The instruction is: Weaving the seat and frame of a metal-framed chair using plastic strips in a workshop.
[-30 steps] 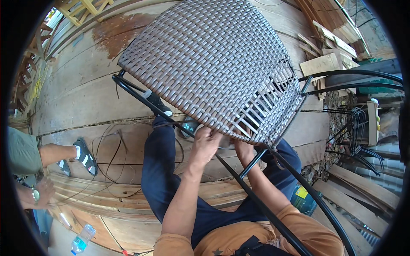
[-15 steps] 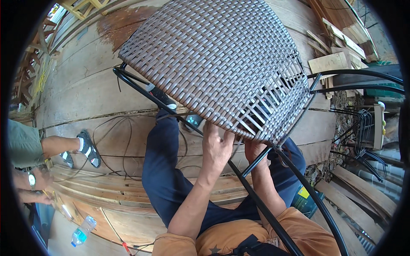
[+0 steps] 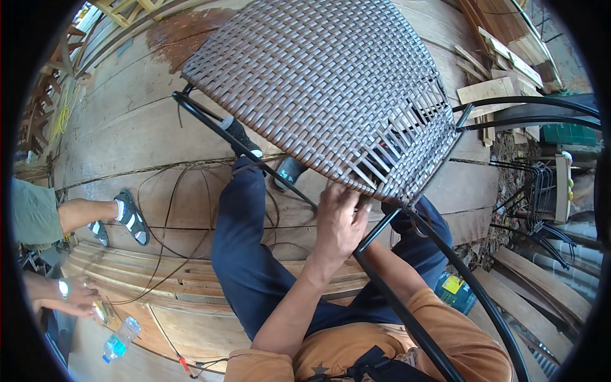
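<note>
A brown woven wicker panel (image 3: pixel 305 83) on a black tubular metal chair frame (image 3: pixel 407 312) tilts before me. Near its lower right edge is a band of open weave (image 3: pixel 398 143), where bare strips show gaps. My left hand (image 3: pixel 340 219) is closed at the panel's lower edge, its fingers curled under the rim; what they pinch is too small to make out. Close against it, behind the left fingers and a frame tube, is my right hand (image 3: pixel 364 213), mostly hidden. Thin brown strands (image 3: pixel 168 210) lie in loose loops on the floor to the left.
At the left, another person's hand (image 3: pixel 79 296) with a watch is over a wooden bench (image 3: pixel 191 325). A plastic water bottle (image 3: pixel 121 340) lies on it. Wood offcuts (image 3: pixel 490 92) are piled at the far right; long planks (image 3: pixel 534 286) lie at the right. A green container (image 3: pixel 455 293) stands near my right knee.
My right hand has moved left, in against my left hand, which has shifted slightly right. The panel has moved a little. The other person's hand has moved right, with a strand stretching from near it.
</note>
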Demonstrator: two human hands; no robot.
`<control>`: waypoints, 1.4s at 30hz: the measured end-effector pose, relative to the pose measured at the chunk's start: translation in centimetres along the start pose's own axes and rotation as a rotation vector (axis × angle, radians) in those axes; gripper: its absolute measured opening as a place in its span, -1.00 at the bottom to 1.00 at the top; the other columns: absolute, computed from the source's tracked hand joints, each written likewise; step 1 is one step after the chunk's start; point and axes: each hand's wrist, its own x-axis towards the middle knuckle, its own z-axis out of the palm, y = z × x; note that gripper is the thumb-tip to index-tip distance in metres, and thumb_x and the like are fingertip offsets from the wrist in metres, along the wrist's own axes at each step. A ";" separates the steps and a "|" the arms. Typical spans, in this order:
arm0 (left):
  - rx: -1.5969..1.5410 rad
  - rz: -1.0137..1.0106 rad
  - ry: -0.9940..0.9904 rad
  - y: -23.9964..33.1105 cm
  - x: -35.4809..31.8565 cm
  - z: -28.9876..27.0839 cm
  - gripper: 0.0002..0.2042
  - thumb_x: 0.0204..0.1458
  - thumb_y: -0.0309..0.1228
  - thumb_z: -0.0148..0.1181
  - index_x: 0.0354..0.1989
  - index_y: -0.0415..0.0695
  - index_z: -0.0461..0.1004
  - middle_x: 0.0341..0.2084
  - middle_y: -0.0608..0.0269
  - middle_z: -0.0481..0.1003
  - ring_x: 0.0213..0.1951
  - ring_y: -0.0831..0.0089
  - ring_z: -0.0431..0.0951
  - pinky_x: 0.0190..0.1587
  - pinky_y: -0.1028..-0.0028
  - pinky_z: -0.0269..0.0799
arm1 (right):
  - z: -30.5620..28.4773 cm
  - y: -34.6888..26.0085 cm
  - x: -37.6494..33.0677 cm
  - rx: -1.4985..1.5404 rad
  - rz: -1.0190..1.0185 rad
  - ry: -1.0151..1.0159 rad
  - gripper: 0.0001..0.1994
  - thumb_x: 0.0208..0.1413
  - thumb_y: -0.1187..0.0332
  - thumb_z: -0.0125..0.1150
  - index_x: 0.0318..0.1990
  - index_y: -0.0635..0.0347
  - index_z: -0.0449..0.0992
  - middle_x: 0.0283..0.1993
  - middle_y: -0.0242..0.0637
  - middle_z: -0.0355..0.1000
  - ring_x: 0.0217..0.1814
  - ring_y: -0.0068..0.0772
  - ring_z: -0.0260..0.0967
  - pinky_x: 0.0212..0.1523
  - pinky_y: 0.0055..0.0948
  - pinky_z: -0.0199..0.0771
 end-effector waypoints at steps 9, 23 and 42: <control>-0.254 -0.014 0.064 -0.8 -0.7 1.3 -0.77 -0.12 -0.54 0.14 -0.22 -0.25 0.41 -0.27 0.02 0.38 -0.23 0.13 0.39 -0.17 0.30 0.32 | 0.1 -0.9 0.5 -0.034 -0.219 -0.021 -0.84 0.07 0.34 0.04 -0.26 0.22 0.39 -0.33 -0.38 0.34 -0.32 -0.55 0.27 -0.34 -0.51 0.37; -0.083 0.204 0.069 -1.0 -0.1 -1.8 -0.88 -0.11 -0.45 0.14 -0.41 -0.22 0.42 -0.35 0.13 0.40 -0.23 0.19 0.38 -0.16 0.32 0.32 | -2.2 -2.9 -1.7 -0.095 -0.499 -0.100 -0.81 0.05 0.34 0.10 -0.26 0.26 0.40 -0.37 -0.40 0.36 -0.36 -0.57 0.28 -0.39 -0.56 0.37; -1.090 0.114 0.316 10.4 -16.9 -23.7 -0.61 0.10 -0.18 -0.10 -0.64 -0.24 0.23 -0.57 0.29 0.22 -0.73 0.62 0.16 -0.34 0.38 0.26 | 0.8 -12.4 -20.4 -0.465 -0.421 0.202 -0.79 0.00 0.44 0.15 -0.18 0.23 0.40 -0.36 -0.29 0.36 -0.43 -0.50 0.28 -0.37 -0.55 0.32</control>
